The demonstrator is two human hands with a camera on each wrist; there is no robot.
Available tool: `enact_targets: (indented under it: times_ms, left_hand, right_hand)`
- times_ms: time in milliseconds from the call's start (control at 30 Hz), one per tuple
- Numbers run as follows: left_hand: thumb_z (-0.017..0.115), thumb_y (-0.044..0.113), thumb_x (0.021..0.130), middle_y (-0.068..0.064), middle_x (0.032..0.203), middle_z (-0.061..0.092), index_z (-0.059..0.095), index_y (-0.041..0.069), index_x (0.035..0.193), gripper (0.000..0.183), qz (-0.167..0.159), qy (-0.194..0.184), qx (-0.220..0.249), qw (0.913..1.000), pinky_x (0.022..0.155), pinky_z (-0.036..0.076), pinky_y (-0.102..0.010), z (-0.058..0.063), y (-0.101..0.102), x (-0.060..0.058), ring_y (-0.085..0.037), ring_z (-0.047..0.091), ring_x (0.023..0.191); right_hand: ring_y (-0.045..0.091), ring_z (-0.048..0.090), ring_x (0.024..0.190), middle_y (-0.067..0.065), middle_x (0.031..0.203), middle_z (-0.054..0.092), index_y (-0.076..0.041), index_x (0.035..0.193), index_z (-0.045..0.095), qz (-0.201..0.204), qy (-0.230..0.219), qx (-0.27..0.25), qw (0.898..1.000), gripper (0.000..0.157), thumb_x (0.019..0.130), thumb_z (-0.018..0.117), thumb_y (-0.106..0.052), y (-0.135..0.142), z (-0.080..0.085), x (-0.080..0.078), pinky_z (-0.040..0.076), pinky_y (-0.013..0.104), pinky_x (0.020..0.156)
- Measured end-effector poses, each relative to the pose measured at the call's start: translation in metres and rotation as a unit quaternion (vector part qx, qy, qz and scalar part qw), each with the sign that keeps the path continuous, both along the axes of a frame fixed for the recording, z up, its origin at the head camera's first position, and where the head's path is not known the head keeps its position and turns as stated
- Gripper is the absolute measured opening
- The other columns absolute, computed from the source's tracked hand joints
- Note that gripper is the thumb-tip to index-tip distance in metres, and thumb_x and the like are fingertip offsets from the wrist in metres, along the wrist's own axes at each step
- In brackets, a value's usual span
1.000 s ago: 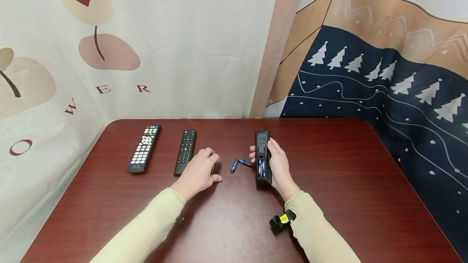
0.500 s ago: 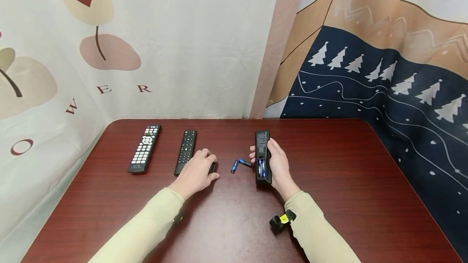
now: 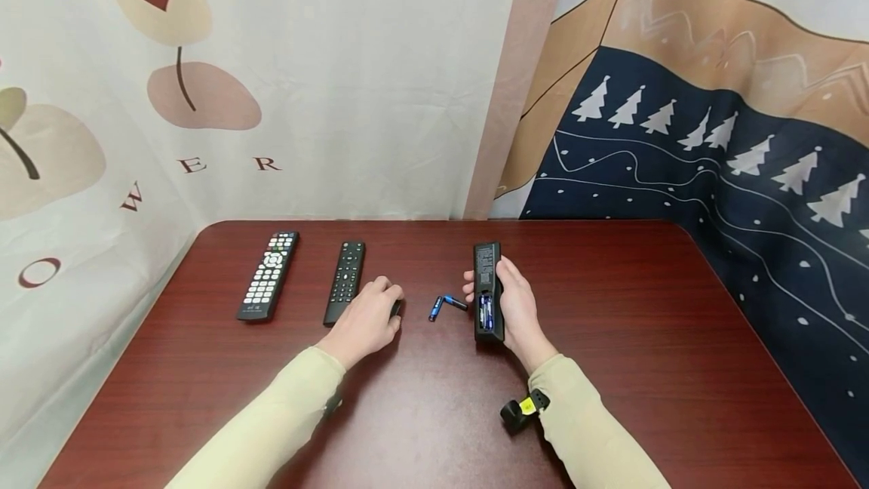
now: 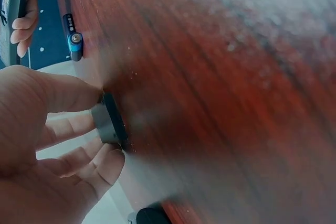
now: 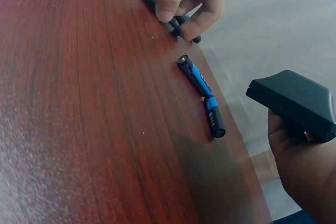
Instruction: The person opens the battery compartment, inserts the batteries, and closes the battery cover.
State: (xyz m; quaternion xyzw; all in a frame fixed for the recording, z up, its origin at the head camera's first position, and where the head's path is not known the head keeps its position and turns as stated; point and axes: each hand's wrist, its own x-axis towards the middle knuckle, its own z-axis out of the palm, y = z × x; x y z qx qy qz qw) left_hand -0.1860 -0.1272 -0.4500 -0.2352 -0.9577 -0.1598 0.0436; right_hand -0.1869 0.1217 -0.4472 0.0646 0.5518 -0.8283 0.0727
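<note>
In the head view my right hand (image 3: 519, 304) grips a black remote control (image 3: 486, 270) with its back up. Its battery compartment is uncovered, and blue batteries (image 3: 486, 312) lie inside. My left hand (image 3: 366, 317) is low over the table, and in the left wrist view its thumb and fingers pinch a small dark battery cover (image 4: 110, 121) by its ends. Between the hands lie two loose blue-and-black batteries, the left one (image 3: 435, 309) and the right one (image 3: 455, 302), touching end to end at an angle.
Beside my left hand lies a black remote (image 3: 346, 281), partly covered by that hand. Farther left is a larger remote (image 3: 269, 278) with white buttons. The brown wooden table (image 3: 611, 338) ends at a printed curtain (image 3: 366, 96) at the back.
My left hand has shifted slightly left, and its thumb has closed in on the battery cover. The right hand, its remote and the loose batteries have not moved.
</note>
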Motion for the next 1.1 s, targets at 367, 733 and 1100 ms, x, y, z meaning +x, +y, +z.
enact_targets:
  times_ms: [367, 733, 1100]
  left_hand:
    - [0.072, 0.0, 0.081, -0.012, 0.102, 0.06, 0.069, 0.0, 0.107, 0.026, 0.005, -0.019, 0.015, 0.9997, 0.086, 0.054, -0.045, 0.003, 0.004, -0.001, -0.032, 0.057, 0.093]
    - [0.068, 0.001, 0.083, -0.011, 0.103, 0.061, 0.071, 0.001, 0.107, 0.024, 0.003, -0.012, 0.041, 0.9991, 0.088, 0.053, -0.045, 0.007, 0.012, 0.001, -0.032, 0.057, 0.097]
    - [0.069, 0.004, 0.085, -0.01, 0.104, 0.06, 0.071, 0.001, 0.109, 0.024, -0.001, 0.002, 0.099, 0.995, 0.084, 0.053, -0.045, 0.012, 0.019, 0.002, -0.029, 0.057, 0.096]
  right_hand:
    - [0.019, 0.069, 0.085, 0.03, 0.125, 0.06, -0.018, 0.151, 0.041, 0.001, 0.002, -0.014, 1.0, 0.041, 0.114, 0.026, -0.029, -0.002, 0.0, 0.0, 0.06, 0.034, 0.082]
    - [0.019, 0.069, 0.083, 0.018, 0.113, 0.068, -0.012, 0.152, 0.038, 0.003, 0.015, -0.017, 1.0, 0.043, 0.115, 0.024, -0.029, -0.004, -0.003, 0.0, 0.06, 0.035, 0.081]
    - [0.019, 0.07, 0.085, 0.023, 0.118, 0.066, -0.011, 0.153, 0.038, 0.004, 0.017, -0.015, 1.0, 0.044, 0.115, 0.024, -0.029, -0.007, -0.003, 0.001, 0.06, 0.034, 0.079]
